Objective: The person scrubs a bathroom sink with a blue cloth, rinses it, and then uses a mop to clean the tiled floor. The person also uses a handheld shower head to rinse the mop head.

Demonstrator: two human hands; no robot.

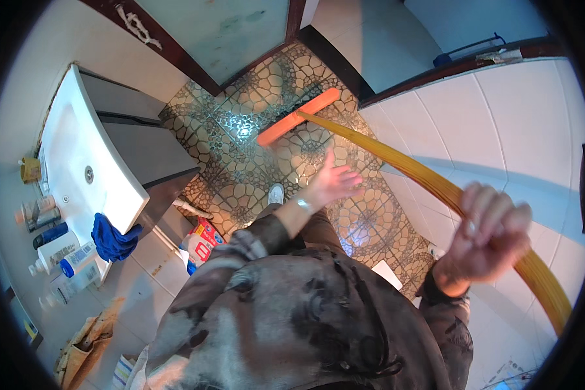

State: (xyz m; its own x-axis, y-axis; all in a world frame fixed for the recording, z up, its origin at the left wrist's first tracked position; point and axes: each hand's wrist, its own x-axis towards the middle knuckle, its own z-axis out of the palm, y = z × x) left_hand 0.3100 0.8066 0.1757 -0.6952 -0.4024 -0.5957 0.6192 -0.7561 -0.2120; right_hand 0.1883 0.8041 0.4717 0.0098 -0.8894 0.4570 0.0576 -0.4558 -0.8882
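A floor squeegee or brush has an orange head [297,117] resting on the wet, pebble-patterned floor [365,214]. Its underside is hidden. From the head, a long yellow wooden handle [395,156] runs towards the right rim of the view, bent by the lens. My right hand [492,236] is wrapped around the upper part of this handle and looks slightly blurred. Over the floor, left of the handle and apart from it, my left hand [334,183] has its fingers spread and holds nothing. A metal band circles the left wrist.
On the left, a white washbasin [122,180] tops a grey cabinet [141,146]. Blue gloves [114,236] hang over its corner, beside several bottles [61,251]. A red-and-white package [202,243] is below. A frosted door [224,39] and dark threshold [336,61] lie ahead; white tiles [448,112] flank the right.
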